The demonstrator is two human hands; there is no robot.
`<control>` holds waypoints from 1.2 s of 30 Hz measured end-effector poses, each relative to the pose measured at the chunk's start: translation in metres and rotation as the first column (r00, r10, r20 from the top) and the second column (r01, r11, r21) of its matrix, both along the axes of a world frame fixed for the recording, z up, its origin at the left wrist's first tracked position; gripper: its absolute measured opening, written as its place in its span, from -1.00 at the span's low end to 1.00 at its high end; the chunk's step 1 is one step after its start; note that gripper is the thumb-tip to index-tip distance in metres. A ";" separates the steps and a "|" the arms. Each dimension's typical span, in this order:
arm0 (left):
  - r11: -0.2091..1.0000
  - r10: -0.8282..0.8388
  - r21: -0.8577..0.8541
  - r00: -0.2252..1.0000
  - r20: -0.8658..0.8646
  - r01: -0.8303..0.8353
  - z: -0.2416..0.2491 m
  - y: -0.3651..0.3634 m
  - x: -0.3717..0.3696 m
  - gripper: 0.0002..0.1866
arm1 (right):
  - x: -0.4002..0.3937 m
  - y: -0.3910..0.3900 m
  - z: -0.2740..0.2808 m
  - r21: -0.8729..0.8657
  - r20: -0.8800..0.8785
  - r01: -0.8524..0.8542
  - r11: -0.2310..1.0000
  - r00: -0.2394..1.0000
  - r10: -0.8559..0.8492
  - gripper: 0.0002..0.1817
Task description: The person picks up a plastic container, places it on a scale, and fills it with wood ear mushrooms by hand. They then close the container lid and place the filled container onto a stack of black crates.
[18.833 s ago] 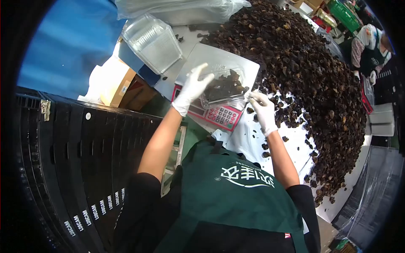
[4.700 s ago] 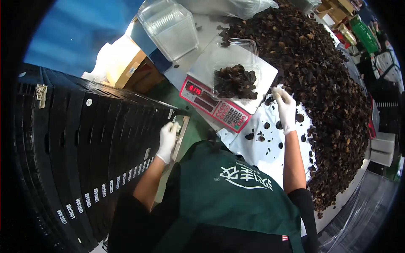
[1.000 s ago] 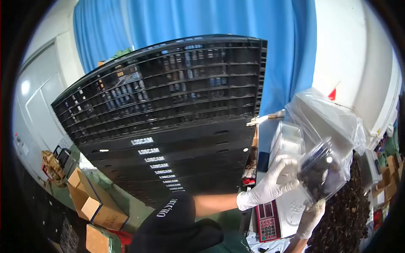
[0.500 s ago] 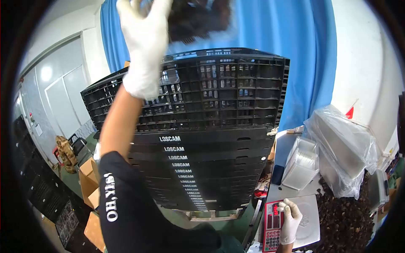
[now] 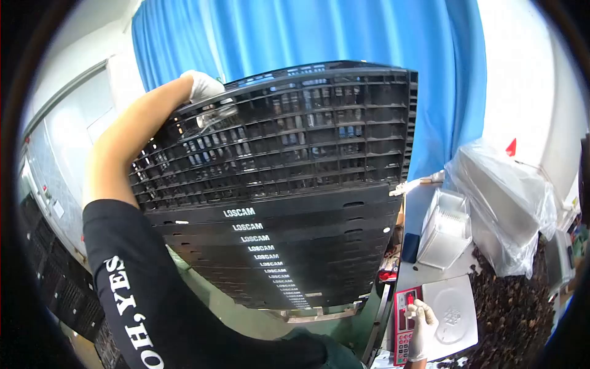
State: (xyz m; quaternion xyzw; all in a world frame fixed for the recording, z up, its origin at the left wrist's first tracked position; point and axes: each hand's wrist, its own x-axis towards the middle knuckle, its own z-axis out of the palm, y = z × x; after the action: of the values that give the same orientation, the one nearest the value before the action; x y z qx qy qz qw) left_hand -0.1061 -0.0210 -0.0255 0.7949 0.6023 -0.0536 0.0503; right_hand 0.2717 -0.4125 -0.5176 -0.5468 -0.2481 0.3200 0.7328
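Observation:
My left hand (image 5: 206,87), in a white glove, reaches over the upper rim of a black slatted crate (image 5: 295,132). Its fingers are down inside the crate and mostly hidden, with part of the glove showing through the slats. That crate tops a tall stack of folded black crates (image 5: 264,248) marked LOSCAM. Low at the right, my gloved right hand (image 5: 423,329) is beside the display of a red scale (image 5: 403,338), over the edge of its metal pan (image 5: 453,320). The fingers are curled together; I cannot tell what is in them.
Clear plastic boxes (image 5: 444,237) stand nested on the metal table, near a plastic-wrapped stack (image 5: 501,203). Dark dried pieces (image 5: 513,310) lie heaped to the scale's right. A blue curtain (image 5: 344,37) hangs behind the crates. More black crates (image 5: 67,295) stand at the left.
My left hand has come down from above the crate to its inside. The clear box of dark pieces it held up is out of sight. My right hand stays at the scale.

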 end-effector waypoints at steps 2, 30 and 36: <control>0.986 -0.069 -0.147 0.996 0.052 0.076 -0.007 0.014 -0.013 -0.58 | 0.004 -0.004 -0.014 0.019 -0.091 -0.011 1.000 0.996 0.012 -0.73; 0.603 -0.640 0.393 0.128 0.757 0.694 -0.561 -0.038 0.546 -0.92 | -0.120 -0.288 -0.167 -0.797 0.173 0.465 0.385 0.787 -0.592 -0.66; 0.600 -0.586 0.317 0.134 0.799 0.735 -0.571 0.026 0.578 -0.91 | -0.168 -0.312 -0.191 -0.800 0.180 0.545 0.250 0.616 -0.767 -0.68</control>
State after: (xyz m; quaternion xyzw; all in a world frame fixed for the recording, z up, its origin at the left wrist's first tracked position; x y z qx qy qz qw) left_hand 0.4721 0.0048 -0.5965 0.8835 0.0722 0.2801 0.3686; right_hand 0.1032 -0.7248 -0.7090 -0.8178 0.2699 0.1203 0.4939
